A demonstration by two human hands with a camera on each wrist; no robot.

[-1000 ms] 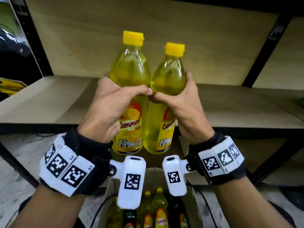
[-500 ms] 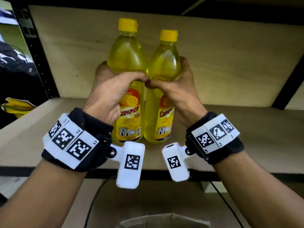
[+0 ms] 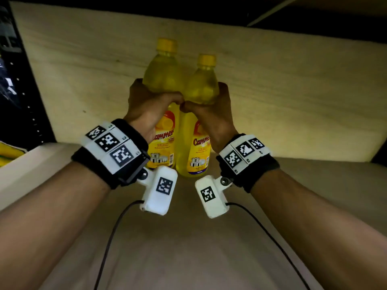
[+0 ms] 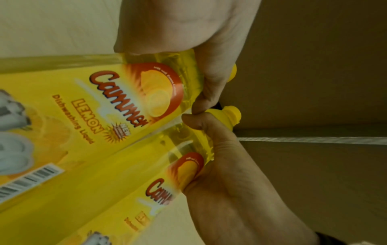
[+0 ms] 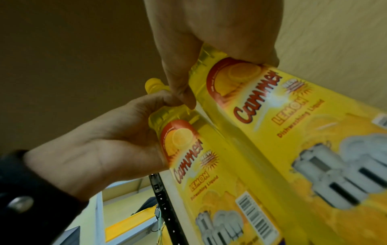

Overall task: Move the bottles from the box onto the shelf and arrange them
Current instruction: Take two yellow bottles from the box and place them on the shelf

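Two yellow lemon dishwashing-liquid bottles with yellow caps stand upright side by side deep in the shelf bay, near its back panel [image 3: 293, 91]. My left hand [image 3: 150, 105] grips the left bottle [image 3: 163, 80] round its shoulder. My right hand [image 3: 211, 109] grips the right bottle [image 3: 202, 86] the same way, and the two thumbs touch between the bottles. The bottle bases are at the shelf board [image 3: 209, 248]; whether they rest on it I cannot tell. The left wrist view shows the left bottle's label [image 4: 83, 107], and the right wrist view shows the right bottle's label [image 5: 293, 124]. The box is out of view.
A black perforated upright [image 3: 21, 80] bounds the bay on the left, with a yellow item [image 3: 8, 153] beyond it. The dark underside of the upper shelf [image 3: 314, 13] hangs close above the caps. Two cables [image 3: 109, 248] trail from my wrist cameras over the board.
Both hands have carried the two bottles up from over the box and deeper into the shelf, toward the back panel. The box has dropped out of the head view.
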